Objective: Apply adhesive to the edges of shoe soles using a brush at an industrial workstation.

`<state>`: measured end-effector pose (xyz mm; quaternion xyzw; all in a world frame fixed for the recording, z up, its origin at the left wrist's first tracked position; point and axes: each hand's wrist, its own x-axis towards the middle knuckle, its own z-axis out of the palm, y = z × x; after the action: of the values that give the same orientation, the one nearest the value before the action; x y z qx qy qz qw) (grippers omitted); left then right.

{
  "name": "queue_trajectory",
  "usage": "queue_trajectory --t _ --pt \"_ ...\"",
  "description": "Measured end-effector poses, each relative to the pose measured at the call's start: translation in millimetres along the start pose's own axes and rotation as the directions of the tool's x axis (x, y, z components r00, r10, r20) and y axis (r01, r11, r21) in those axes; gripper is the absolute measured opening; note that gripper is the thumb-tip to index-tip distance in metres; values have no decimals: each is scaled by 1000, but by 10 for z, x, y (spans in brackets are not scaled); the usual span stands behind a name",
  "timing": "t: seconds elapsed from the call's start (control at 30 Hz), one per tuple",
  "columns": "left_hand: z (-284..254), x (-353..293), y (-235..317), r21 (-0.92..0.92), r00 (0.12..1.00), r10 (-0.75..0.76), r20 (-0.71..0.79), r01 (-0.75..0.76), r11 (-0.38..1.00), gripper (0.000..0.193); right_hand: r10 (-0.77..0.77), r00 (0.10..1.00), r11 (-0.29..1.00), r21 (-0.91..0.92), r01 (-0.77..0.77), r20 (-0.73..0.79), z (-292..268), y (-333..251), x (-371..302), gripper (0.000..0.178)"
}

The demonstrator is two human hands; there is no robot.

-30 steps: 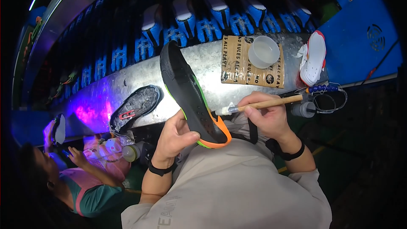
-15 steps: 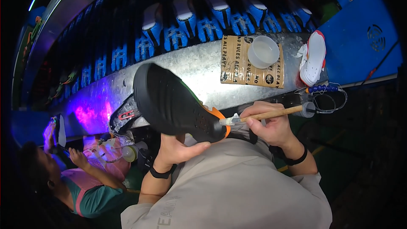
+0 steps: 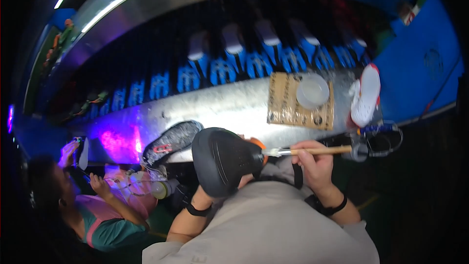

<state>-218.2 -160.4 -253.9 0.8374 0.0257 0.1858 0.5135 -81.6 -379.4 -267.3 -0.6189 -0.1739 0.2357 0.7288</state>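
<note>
My left hand (image 3: 202,197) grips a black shoe (image 3: 220,159) from beneath, its dark sole turned up toward me; the shoe hides most of the fingers. An orange piece (image 3: 257,143) shows at the shoe's narrower right end. In my right hand (image 3: 315,167), the fingers are closed round the wooden handle of a brush (image 3: 320,150). The brush lies nearly level, and its whitish bristle end meets the shoe's right end beside the orange piece. Another dark shoe-shaped piece (image 3: 178,136) with a red mark lies on the metal bench just beyond the held shoe.
A translucent plastic tub (image 3: 312,91) stands on a brown cardboard piece (image 3: 281,100) on the metal bench (image 3: 234,105). A white-and-red shoe (image 3: 369,95) lies at the right. Blue holders (image 3: 222,72) with shoes line the far side. A co-worker (image 3: 115,225) sits at the left, handling another shoe.
The view has tipped upward, so bench and holders appear lower. The held shoe has turned and looks foreshortened, now covering my left thumb. The brush stays at its right end.
</note>
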Motion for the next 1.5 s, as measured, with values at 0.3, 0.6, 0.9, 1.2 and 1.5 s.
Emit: queue_trajectory --t 0.3,0.6,0.9,1.2,1.5 --pt "-57 -316 -579 -939 946 -233 226 275 205 68 -416 909 760 -537 365 29 57 381 509 24" --pt "-8 -539 -710 -927 927 -258 273 182 -329 71 -528 822 629 -551 549 216 126 722 863 28" --pt "-177 -535 -503 -953 888 -392 240 139 -269 72 -495 842 642 -563 521 215 91 883 900 29" --pt "-275 -390 -350 -927 944 -250 217 119 -355 75 -511 835 661 -529 533 203 117 834 912 29" --pt "-242 -417 -585 -924 889 -384 249 100 -369 79 -523 827 642 -544 540 204 131 840 897 29"
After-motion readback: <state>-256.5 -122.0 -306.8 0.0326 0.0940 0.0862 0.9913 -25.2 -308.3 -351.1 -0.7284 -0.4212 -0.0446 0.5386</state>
